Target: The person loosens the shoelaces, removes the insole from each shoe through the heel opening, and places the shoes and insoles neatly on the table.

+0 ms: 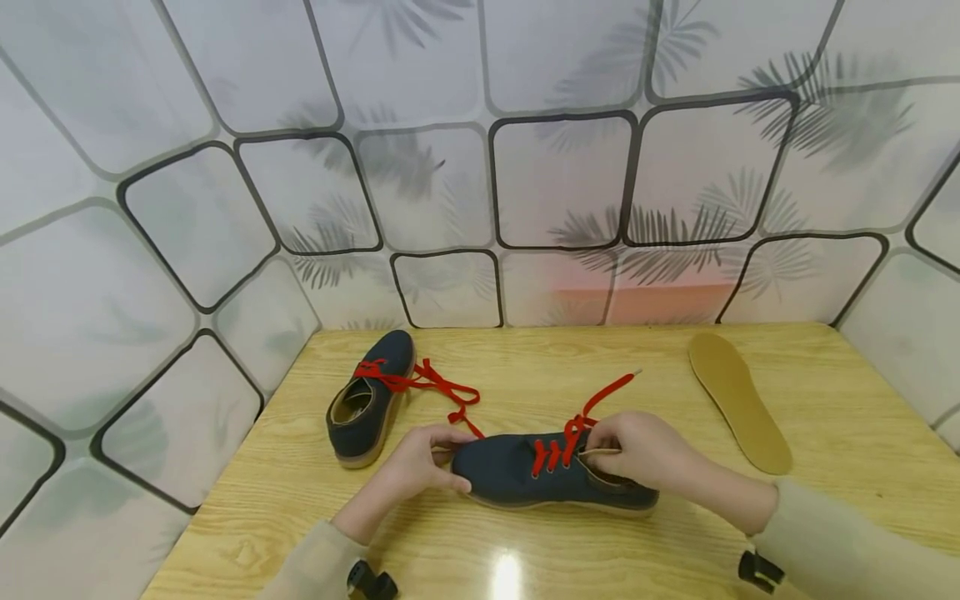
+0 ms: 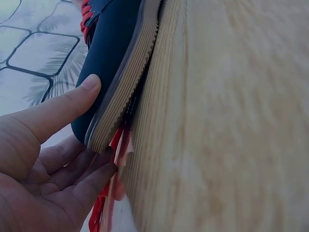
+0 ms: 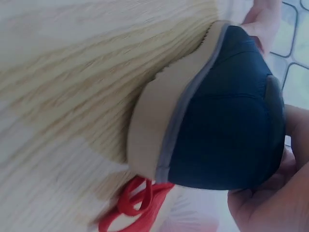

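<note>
A navy lace-up shoe (image 1: 498, 468) with red laces lies on the table, its toe to the left. My left hand (image 1: 422, 461) holds it at the toe, and in the left wrist view the thumb (image 2: 89, 84) presses on the upper while the fingers curl round the front. Over the shoe's opening is my right hand (image 1: 637, 446), pinching an insole (image 1: 602, 452) whose thin tan edge shows at the tongue; the rest is hidden by the hand and the shoe. In the right wrist view the heel (image 3: 222, 140) blocks the fingertips.
Behind on the left stands the matching navy shoe (image 1: 375, 421), its red laces (image 1: 442, 385) trailing toward the held one. A loose tan insole (image 1: 738, 402) lies at the back right of the wooden table (image 1: 300, 533). Patterned wall covering (image 1: 562, 179) encloses the back and sides.
</note>
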Motion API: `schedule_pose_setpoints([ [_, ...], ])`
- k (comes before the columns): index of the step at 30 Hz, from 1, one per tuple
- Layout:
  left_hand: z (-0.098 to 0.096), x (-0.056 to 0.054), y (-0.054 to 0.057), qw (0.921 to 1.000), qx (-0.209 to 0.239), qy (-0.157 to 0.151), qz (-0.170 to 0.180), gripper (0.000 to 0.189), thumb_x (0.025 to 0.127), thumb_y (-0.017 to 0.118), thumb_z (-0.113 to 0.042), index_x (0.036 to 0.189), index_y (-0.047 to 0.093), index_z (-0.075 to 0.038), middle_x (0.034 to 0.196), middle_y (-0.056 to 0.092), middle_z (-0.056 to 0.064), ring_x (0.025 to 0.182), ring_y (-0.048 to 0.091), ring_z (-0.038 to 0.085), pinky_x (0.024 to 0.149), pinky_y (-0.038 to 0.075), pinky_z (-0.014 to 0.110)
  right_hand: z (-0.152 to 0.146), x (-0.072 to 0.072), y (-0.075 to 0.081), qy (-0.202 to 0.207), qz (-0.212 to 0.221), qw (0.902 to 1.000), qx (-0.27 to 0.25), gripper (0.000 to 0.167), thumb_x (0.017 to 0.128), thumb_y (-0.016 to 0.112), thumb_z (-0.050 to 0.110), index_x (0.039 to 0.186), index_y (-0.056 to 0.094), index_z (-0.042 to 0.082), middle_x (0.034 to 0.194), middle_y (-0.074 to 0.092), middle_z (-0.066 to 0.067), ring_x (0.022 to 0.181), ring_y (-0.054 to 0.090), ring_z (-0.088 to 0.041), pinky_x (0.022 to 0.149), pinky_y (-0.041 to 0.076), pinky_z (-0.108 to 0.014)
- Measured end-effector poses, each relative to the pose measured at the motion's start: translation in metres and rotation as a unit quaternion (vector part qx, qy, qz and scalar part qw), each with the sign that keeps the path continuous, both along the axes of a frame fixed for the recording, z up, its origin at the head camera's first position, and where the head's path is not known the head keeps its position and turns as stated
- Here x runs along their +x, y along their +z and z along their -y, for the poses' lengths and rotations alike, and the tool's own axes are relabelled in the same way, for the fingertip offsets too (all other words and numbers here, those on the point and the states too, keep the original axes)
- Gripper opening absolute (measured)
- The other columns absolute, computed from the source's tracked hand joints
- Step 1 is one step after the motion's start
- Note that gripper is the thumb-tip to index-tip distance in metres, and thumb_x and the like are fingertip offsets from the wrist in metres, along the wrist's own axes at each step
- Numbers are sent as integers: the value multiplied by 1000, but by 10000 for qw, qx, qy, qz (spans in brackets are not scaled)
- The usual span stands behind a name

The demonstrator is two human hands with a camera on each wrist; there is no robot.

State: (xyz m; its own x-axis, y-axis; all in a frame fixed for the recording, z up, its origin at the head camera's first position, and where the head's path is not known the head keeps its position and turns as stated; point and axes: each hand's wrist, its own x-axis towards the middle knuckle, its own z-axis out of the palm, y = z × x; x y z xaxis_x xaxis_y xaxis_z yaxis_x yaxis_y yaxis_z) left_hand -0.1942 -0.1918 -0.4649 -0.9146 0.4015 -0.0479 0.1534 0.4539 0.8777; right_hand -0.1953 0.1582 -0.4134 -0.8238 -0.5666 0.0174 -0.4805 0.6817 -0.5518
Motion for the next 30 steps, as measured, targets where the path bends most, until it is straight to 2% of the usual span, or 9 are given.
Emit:
schedule_pose_setpoints([
  [3, 0, 0, 0, 10000, 4, 32, 8, 58, 76, 93, 4, 130, 72, 3, 131, 71, 23, 126, 68, 41, 104, 62, 37, 2, -3, 1, -265, 519, 9978, -328, 8, 94, 80, 16, 86, 79, 15, 82, 74, 7, 68, 55, -6, 62, 45, -24],
  [6, 0, 0, 0, 10000, 15, 66, 22, 58, 76, 93, 5, 130, 72, 3, 131, 71, 23, 127, 67, 42, 104, 62, 37, 2, -7, 3, -347, 926, 9931, -623, 10, 94, 80, 17, 86, 79, 11, 85, 76, 3, 72, 57, -9, 64, 47, -26],
  [9, 1, -1, 0, 10000, 10, 78, 21, 57, 76, 93, 5, 130, 72, 4, 131, 71, 24, 126, 68, 42, 104, 62, 35, -1, -12, 3, -230, 1024, 9910, -834, 11, 94, 80, 17, 87, 81, 8, 87, 78, 0, 76, 61, -9, 67, 50, -26],
  [14, 1, -1, 0, 10000, -35, 55, -36, 57, 76, 93, 4, 129, 72, 4, 130, 71, 23, 125, 68, 42, 104, 63, 35, -5, -16, 6, -227, 1148, 9886, -945, 10, 93, 82, 17, 87, 82, 8, 83, 79, 0, 71, 60, -9, 63, 48, -24],
  [17, 0, -1, 0, 9999, -75, 54, -55, 57, 76, 94, 3, 129, 73, 4, 129, 72, 23, 124, 69, 42, 103, 63, 35, -7, -15, 9, -250, 935, 9930, -679, 12, 93, 83, 20, 84, 81, 14, 76, 75, 5, 63, 54, -7, 57, 43, -23],
  [21, 0, -2, 0, 9999, -136, 49, -84, 57, 76, 94, 3, 129, 73, 3, 129, 72, 22, 124, 69, 41, 104, 63, 37, -11, -9, 14, -266, 300, 9990, -187, 13, 93, 83, 23, 81, 80, 22, 70, 70, 13, 58, 47, -4, 53, 38, -22],
  [26, 0, -2, 2, 9997, -220, 49, -106, 57, 76, 95, 1, 129, 73, 3, 128, 73, 21, 122, 70, 40, 104, 63, 40, -17, -2, 17, -297, -358, 9986, 258, 11, 88, 88, 27, 81, 79, 26, 65, 63, 17, 56, 41, -2, 53, 32, -21],
  [28, 0, -2, 1, 9997, -235, 51, -102, 57, 76, 95, 1, 128, 73, 2, 128, 73, 20, 122, 70, 39, 104, 63, 40, -20, -1, 17, -307, -420, 9982, 291, 13, 86, 89, 27, 82, 78, 25, 64, 58, 15, 57, 39, -2, 54, 31, -21],
  [30, 0, -2, 1, 9997, -212, 43, -90, 57, 75, 95, 1, 129, 73, 2, 128, 73, 20, 122, 70, 39, 105, 62, 40, -23, 0, 16, -334, -306, 9988, 173, 14, 86, 90, 26, 83, 76, 23, 65, 55, 13, 58, 39, -2, 55, 32, -21],
])
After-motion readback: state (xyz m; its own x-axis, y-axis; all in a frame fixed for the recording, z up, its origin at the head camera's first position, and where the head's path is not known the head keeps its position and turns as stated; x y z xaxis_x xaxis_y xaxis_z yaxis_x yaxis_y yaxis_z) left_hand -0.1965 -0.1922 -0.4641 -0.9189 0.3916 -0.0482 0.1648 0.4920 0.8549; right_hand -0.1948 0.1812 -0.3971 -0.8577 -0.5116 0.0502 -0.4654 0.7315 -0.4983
